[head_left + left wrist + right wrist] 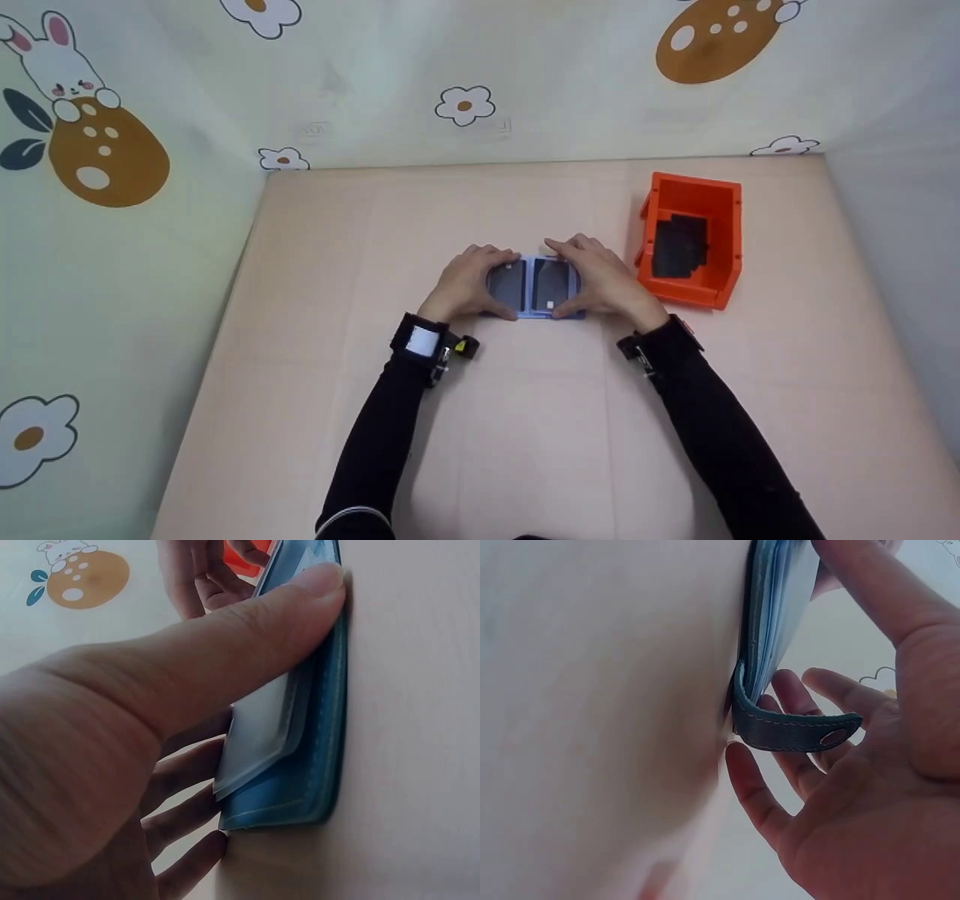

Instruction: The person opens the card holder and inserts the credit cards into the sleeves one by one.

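Note:
A blue card holder (529,289) lies spread open on the table, with clear sleeves and a dark card showing on each side. My left hand (469,281) grips its left side, thumb on the near edge and fingers at the far edge. On the right side, my right hand (606,282) holds it between thumb and fingers. In the left wrist view, the thumb presses over the sleeves above the stitched blue cover (322,757). A stitched strap (787,731) with a metal snap sticks out towards the right palm. Many thin sleeves are stacked inside.
An orange bin (727,247) stands to the right, beyond my right wrist, with a pile of dark flat cards (679,247) in it. The pale table (525,435) meets a patterned cloth wall (375,97) at the back and sides.

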The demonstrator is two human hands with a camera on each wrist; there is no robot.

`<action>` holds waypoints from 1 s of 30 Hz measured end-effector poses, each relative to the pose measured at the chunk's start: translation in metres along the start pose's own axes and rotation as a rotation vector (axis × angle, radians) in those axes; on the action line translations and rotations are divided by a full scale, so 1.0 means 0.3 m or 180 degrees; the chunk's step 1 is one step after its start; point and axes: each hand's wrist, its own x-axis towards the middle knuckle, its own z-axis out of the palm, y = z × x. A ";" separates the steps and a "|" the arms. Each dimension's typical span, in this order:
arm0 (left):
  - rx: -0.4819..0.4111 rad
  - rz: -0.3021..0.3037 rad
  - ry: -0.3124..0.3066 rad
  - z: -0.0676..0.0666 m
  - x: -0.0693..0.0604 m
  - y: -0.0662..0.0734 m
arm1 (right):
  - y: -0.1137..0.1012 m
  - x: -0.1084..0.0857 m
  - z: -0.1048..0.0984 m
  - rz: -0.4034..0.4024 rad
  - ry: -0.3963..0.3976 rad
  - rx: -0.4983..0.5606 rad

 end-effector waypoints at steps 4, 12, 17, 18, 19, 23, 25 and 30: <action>0.0006 0.0002 0.0003 0.000 -0.001 0.001 | 0.003 0.001 0.001 0.0060 0.0002 0.0071; -0.0018 0.0036 0.0017 -0.001 -0.004 0.000 | 0.007 0.021 0.010 0.0210 0.0039 0.0485; -0.0024 0.0040 0.0021 -0.001 -0.001 -0.001 | 0.018 0.027 0.001 0.0427 0.0192 0.1059; -0.0025 0.0034 0.0019 -0.001 0.000 -0.001 | 0.022 0.028 0.001 0.0477 0.0228 0.1167; -0.0027 0.0024 0.0016 0.000 0.000 -0.001 | 0.025 0.029 0.000 0.0513 0.0262 0.1260; -0.0049 -0.0010 -0.0011 -0.001 0.000 0.003 | 0.033 0.032 0.001 0.0589 0.0469 0.1662; -0.0054 -0.0023 -0.0023 -0.002 -0.001 0.004 | 0.035 0.034 0.002 0.0569 0.0591 0.1847; -0.0035 -0.0005 -0.0007 0.000 0.001 -0.002 | 0.019 0.034 -0.002 0.0403 0.0749 0.2253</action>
